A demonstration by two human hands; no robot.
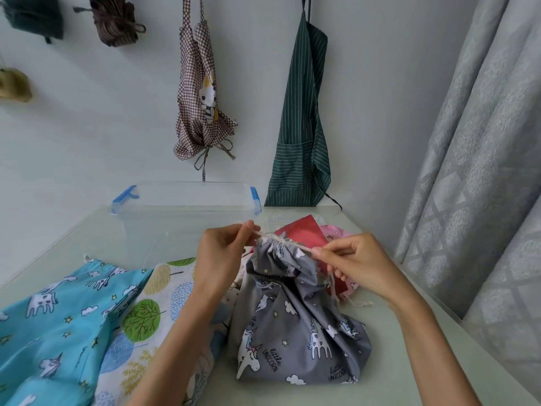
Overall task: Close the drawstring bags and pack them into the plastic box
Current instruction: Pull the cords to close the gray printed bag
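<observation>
A grey unicorn-print drawstring bag (pixel 295 326) stands on the pale table in front of me, its mouth gathered tight at the top. My left hand (pixel 225 253) pinches the cream drawstring on the bag's left side. My right hand (pixel 348 259) pinches the cord on the right side, and the cord runs taut between them. A clear plastic box (pixel 181 212) with blue clips sits open behind the bag, with nothing visible inside.
A blue unicorn bag (pixel 55 326) and a tree-print bag (pixel 146 320) lie flat at the left. A red bag (pixel 304 234) and a pink bag (pixel 336 232) lie behind the grey one. Aprons hang on the wall; a grey curtain (pixel 483 171) hangs at the right.
</observation>
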